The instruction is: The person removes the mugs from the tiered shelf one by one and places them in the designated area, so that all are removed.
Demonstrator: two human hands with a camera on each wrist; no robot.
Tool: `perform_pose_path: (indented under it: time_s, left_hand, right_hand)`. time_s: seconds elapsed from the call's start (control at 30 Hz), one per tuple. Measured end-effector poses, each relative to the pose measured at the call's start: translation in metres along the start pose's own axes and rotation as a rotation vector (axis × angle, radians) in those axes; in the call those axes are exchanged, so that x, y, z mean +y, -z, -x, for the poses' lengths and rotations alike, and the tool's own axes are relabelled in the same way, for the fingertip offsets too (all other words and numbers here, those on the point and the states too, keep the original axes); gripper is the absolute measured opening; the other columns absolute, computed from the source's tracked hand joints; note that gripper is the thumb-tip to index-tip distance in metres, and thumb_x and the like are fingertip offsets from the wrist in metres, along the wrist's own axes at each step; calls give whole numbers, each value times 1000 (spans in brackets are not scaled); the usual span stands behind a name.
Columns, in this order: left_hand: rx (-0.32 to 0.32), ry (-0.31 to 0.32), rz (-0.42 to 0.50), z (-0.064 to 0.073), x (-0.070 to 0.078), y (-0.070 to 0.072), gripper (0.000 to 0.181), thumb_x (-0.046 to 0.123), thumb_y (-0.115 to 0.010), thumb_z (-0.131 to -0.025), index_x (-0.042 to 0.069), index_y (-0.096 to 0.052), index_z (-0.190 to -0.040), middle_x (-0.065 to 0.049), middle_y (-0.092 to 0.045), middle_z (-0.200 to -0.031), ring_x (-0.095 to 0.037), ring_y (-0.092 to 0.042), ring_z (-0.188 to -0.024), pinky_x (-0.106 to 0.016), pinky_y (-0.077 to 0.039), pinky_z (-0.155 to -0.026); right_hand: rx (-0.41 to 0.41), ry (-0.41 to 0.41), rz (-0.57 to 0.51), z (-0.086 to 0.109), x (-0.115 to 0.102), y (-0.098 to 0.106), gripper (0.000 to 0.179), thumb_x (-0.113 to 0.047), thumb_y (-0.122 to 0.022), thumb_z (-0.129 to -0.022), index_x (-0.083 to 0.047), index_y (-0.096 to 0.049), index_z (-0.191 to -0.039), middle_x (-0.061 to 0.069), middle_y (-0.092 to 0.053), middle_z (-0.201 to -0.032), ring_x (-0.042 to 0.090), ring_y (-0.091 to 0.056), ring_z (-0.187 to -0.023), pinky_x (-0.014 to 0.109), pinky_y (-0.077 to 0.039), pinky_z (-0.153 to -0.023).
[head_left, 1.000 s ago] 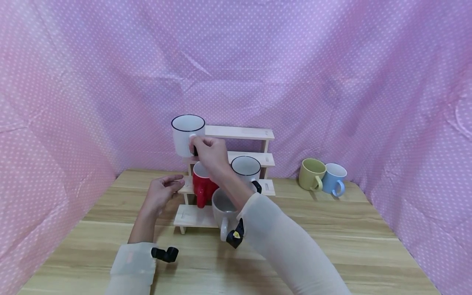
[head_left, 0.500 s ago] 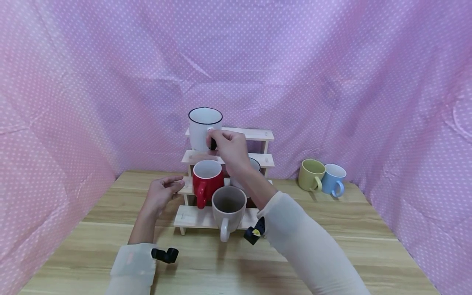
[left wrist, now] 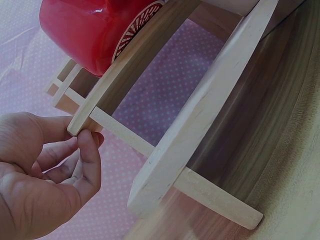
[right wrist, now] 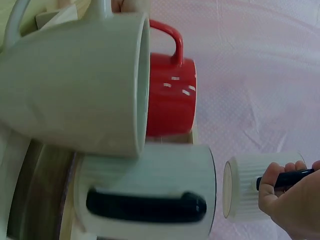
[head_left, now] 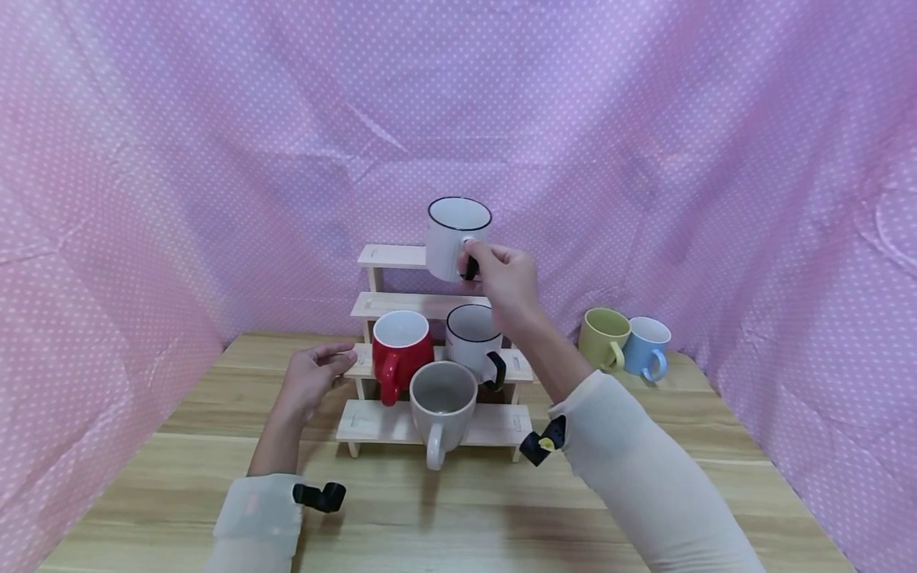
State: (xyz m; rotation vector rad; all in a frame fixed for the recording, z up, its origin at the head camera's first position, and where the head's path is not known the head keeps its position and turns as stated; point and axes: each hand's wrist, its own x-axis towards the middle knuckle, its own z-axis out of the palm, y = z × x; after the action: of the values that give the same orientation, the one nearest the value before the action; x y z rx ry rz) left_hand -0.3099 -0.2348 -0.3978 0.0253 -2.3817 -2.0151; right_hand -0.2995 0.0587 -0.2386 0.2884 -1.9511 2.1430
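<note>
My right hand (head_left: 510, 286) grips the black handle of a white mug (head_left: 446, 243) with a dark rim. That mug hangs upright in front of the stand's upper tiers, its ribbed side showing in the right wrist view. My left hand (left wrist: 55, 170) pinches the end of a tier on the wooden stepped stand (head_left: 361, 422) between thumb and fingers. On that same tier sit a red mug (head_left: 403, 362) and a second white mug (head_left: 469, 342) with a black handle. One tier lower, a grey-white mug (head_left: 442, 402) has its handle facing me.
Right of the stand, a yellow-green mug (head_left: 598, 342) and a light blue mug (head_left: 642, 354) stand together on the wooden table (head_left: 401, 517). Pink dotted cloth (head_left: 609, 159) hangs behind and at both sides.
The right hand has carried the white mug rightward and slightly up, from the stand's left side toward its right half. The left hand stays where it was.
</note>
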Motion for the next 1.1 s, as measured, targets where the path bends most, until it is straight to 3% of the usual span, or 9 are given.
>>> perform_pose_path:
  time_s: [0.47,0.8,1.1]
  left_hand:
    - [7,5,2,0,0,0,44,17,-68,-101,-3,-59,-140,-11,-67,-116,-6,-64,-89,-28,-60,-83]
    - [10,7,8,0,0,0,45,17,-68,-101,-2,-58,-140,-9,-66,-113,-5,-64,-90,-24,-59,-80]
    - [3,10,8,0,-1,0,45,18,-68,-101,-2,-58,-141,-12,-66,-116,-7,-64,-90,-29,-60,-84]
  right_hand:
    - [142,17,-42,-10,3,61,27,-15,-62,-102,3,-69,-84,7,-66,-78,21,-64,-83,28,-59,-70]
    - [210,42,15,-10,11,104,30,-16,-61,-103,7,-70,-87,7,-66,-82,21,-62,-87,30,-60,-76]
    - [281,34,-30,-2,21,128,28,-13,-62,-102,10,-69,-87,9,-65,-81,21,-62,-82,29,-61,-74]
